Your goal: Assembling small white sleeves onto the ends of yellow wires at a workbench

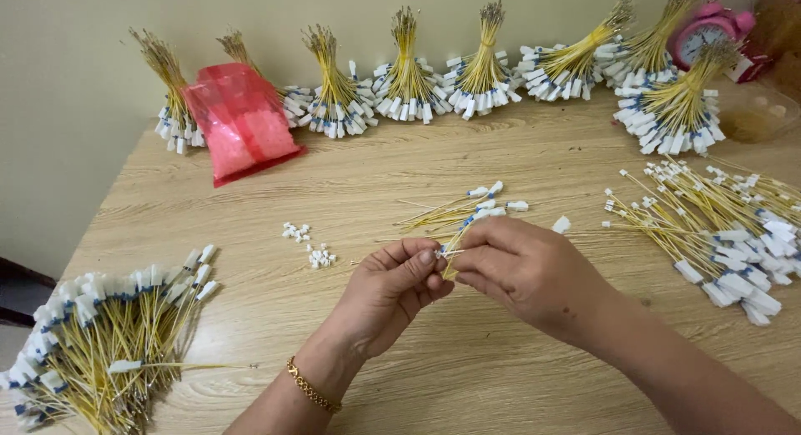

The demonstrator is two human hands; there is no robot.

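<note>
**A:** What have you got in the middle of the frame right now?

**B:** My left hand (392, 289) and right hand (521, 268) meet just below centre, fingertips pinched together on a tiny white connector (442, 253) at the end of a yellow wire (457, 235). Both grips are narrow. The right hand also holds a small fan of wires (467, 211) that spreads up and away from my knuckles, white tags at the far ends.

**A:** Any trick to this bit?

**B:** I'd say keep the wire end straight and square to the connector, and steady it close to the tip so it doesn't buckle. Press with the pads, not the nails. Whether it's fully seated, I can't tell from here; my fingers cover it.

**A:** And around you?

**B:** A pale wood-grain table (467, 368). A few loose white connectors (309, 245) lie left of centre. A bundled heap (100, 335) sits at lower left, a loose spread of wires (717, 235) at right. Tied bundles (409, 76) line the top edge against a plain cream wall (75, 93), with a red plastic bag (242, 122) at upper left and a pink alarm clock (709, 30) at upper right. There's a gold bracelet (313, 391) on my left wrist.
</note>
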